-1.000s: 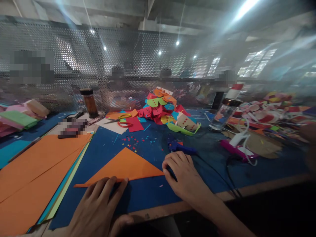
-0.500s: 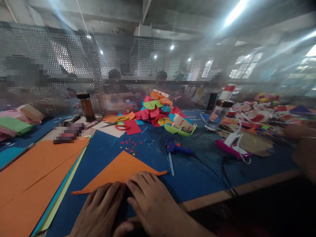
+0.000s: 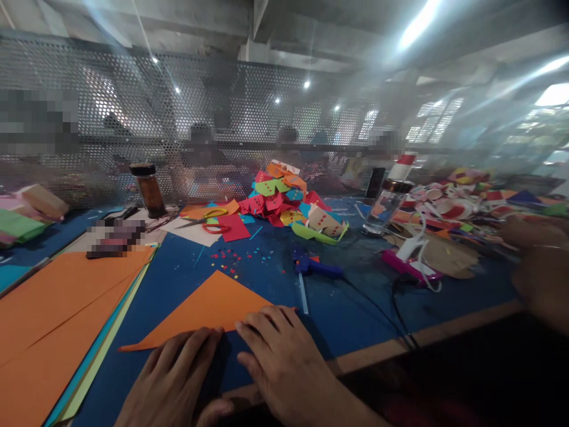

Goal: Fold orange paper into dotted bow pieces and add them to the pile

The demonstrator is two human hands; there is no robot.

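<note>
Fingers close together, the left hand [image 3: 171,367] and right hand [image 3: 287,359] pressing unevenly could skew the orange paper [image 3: 211,305] along its near fold

Orange paper [image 3: 204,311], blue table [image 3: 347,323] (brown-edged)

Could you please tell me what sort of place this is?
Probably a paper craft workshop, though perhaps a classroom: there are a folded orange paper triangle, a blue corded glue gun, and a heap of multicoloured cut paper pieces.
</note>
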